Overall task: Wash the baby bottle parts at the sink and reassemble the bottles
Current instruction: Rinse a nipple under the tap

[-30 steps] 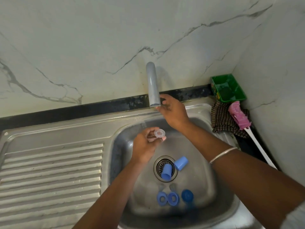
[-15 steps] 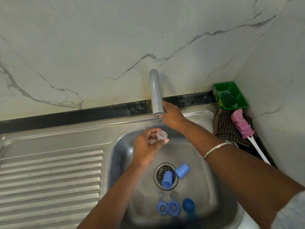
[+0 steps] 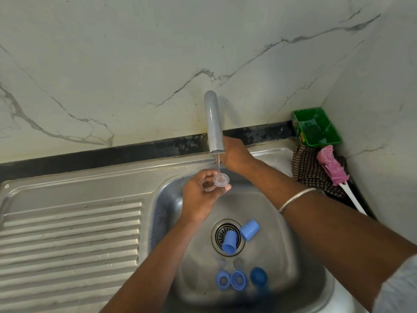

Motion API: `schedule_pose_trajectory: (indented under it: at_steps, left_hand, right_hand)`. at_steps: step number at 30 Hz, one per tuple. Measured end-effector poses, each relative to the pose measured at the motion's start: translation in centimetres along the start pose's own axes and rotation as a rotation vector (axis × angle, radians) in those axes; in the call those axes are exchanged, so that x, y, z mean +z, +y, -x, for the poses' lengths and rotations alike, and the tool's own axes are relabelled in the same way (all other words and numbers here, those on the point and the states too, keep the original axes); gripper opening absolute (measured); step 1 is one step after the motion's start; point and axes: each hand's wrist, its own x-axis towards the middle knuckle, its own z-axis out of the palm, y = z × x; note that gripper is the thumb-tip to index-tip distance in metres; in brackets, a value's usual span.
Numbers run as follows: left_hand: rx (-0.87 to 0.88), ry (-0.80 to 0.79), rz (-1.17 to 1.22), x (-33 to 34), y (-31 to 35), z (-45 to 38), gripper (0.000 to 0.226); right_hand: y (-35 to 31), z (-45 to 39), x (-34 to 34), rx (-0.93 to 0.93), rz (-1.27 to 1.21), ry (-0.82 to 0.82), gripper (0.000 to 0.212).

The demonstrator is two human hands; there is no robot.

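One small clear nipple [image 3: 221, 179], round-flanged, sits wet under a thin stream.

Clear teat [image 3: 221, 179] under the stream, pinched in my left fingers [image 3: 208, 177]; two blue caps [image 3: 229, 241] on the drain, three rings [image 3: 238, 279] nearer me.

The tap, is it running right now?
On: a thin stream falls from the tap onto the clear nipple the left hand holds.
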Motion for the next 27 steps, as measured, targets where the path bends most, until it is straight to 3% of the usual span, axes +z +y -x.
schedule_pose_trajectory:
  at_steps: [2, 6, 10, 13, 16, 20, 23, 27]
  left_hand:
    - [-0.027, 0.003, 0.012, 0.0, 0.1, 0.0, 0.033]
    - [-0.127, -0.031, 0.185, -0.2, 0.1, 0.0, 0.031]
    - [-0.189, -0.019, 0.256, -0.6, -0.4, -0.1, 0.006]
    - [-0.283, -0.028, 0.284, -0.4, -0.7, 0.0, 0.014]
    - [-0.358, -0.027, 0.334, -0.3, -0.8, -0.1, 0.021]
    - [-0.380, -0.054, 0.301, -0.3, -0.6, 0.0, 0.026]
    - [-0.433, -0.073, 0.253, -0.3, -0.6, 0.2, 0.027]
    - [-0.434, -0.086, 0.193, 0.2, -0.9, 0.5, 0.028]
  right_hand:
    - [-0.1, 0.5, -0.3, -0.010, -0.035, 0.000, 0.016]
    - [0.5, 3.0, -0.1, -0.003, -0.247, 0.055, 0.036]
    - [1.5, 6.9, 1.1, 0.201, -0.541, 0.183, 0.021]
    - [1.9, 9.3, 1.9, 0.255, -0.706, 0.096, 0.019]
    - [2.0, 10.7, 2.9, 0.164, -0.673, 0.076, 0.019]
    - [1.9, 11.3, 3.9, 0.101, -0.454, 0.157, 0.028]
    - [2.2, 11.1, 3.9, 0.096, -0.400, 0.206, 0.009]
    - [2.6, 11.0, 3.9, 0.195, -0.459, 0.220, 0.012]
